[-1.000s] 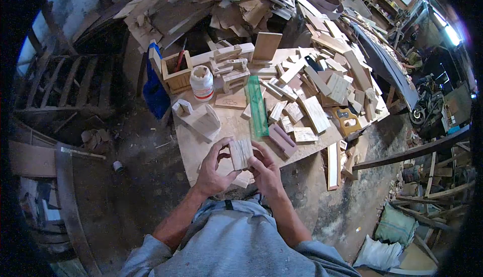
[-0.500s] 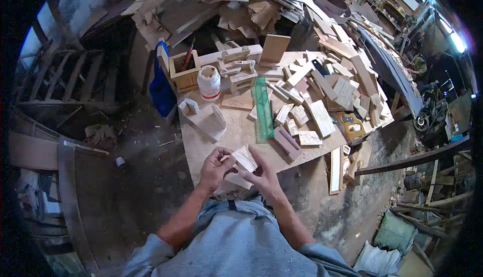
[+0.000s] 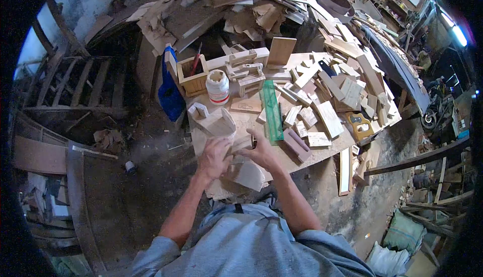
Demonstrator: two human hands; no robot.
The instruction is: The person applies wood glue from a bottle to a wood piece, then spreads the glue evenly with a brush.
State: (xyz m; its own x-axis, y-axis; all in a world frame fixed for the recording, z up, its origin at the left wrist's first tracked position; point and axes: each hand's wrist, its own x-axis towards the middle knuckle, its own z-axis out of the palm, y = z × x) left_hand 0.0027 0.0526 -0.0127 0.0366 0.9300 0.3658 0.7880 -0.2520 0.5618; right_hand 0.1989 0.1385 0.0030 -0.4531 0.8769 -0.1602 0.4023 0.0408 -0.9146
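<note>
A small pale wooden block [image 3: 240, 145] is between my two hands, low over the near part of the worktable. My left hand [image 3: 216, 157] is closed on its left end, fingers partly hidden. At the right end, my right hand [image 3: 262, 152] curls its thumb and fingers round the block. Just below them a pale wooden piece with a curved edge [image 3: 246, 174] lies at the table's near edge. Beyond my left hand stands a wooden part with a rounded end [image 3: 215, 121]. A green ruler [image 3: 272, 111] lies to the right.
On the worktable [image 3: 193, 139] are a white jar [image 3: 218, 88], a wooden box [image 3: 193, 76] holding a red tool, and a brownish block [image 3: 297, 145]. Many wood offcuts [image 3: 329, 118] and a yellow tool [image 3: 359, 126] are at the right. A blue cloth [image 3: 171, 93] hangs at the left.
Both hands have moved forward with the block, from near my body to over the table. The curved piece below them shows more fully. The camera view has shifted slightly.
</note>
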